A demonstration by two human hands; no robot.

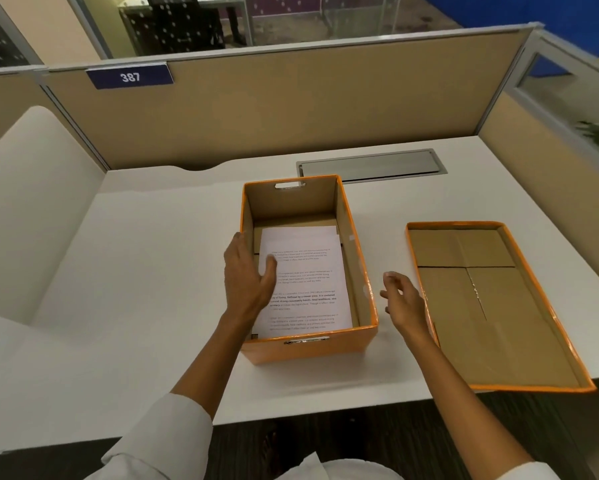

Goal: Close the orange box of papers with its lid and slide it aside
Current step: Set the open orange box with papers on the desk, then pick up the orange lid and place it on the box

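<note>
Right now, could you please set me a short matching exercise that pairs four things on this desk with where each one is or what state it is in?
Things:
1. orange box
2. lid
3. papers
4. left hand

States:
A. lying upside down on the desk, right of the box
B. stacked inside the box
C. open, without its lid
D. at the box's left wall, reaching over the sheets

Pairs: 1-C, 2-A, 3-B, 4-D

A white desk [159, 244] is seen. An open orange box [308, 351] is set on it. An orange lid [492, 306] is laid upside down just beside it. A grey metal flap [370, 166] is set into the desk behind them.
</note>
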